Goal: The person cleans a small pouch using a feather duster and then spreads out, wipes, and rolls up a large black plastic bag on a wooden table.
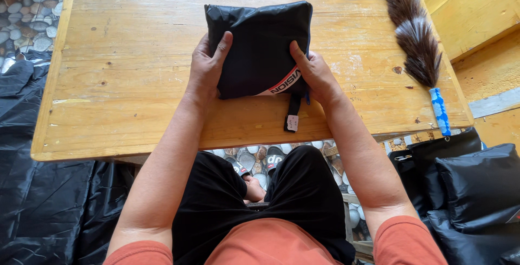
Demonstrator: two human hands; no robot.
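One folded black bag (pixel 260 48) lies at the centre of the frame on a wooden table (pixel 119 81), and we hold it from both sides. Our left hand (pixel 208 62) presses its left edge, fingers laid flat over the fabric; our right hand (pixel 314 73) grips the lower right corner, thumb on top. A short strap with a small white tag (pixel 292 122) hangs below the bag toward the table's near edge. At the upper right of the frame lies a feather duster (pixel 414 37) with a blue handle — well apart from the bag. More black bags (pixel 476 189) sit at the lower right, and black sheeting (pixel 38 200) covers the lower left.
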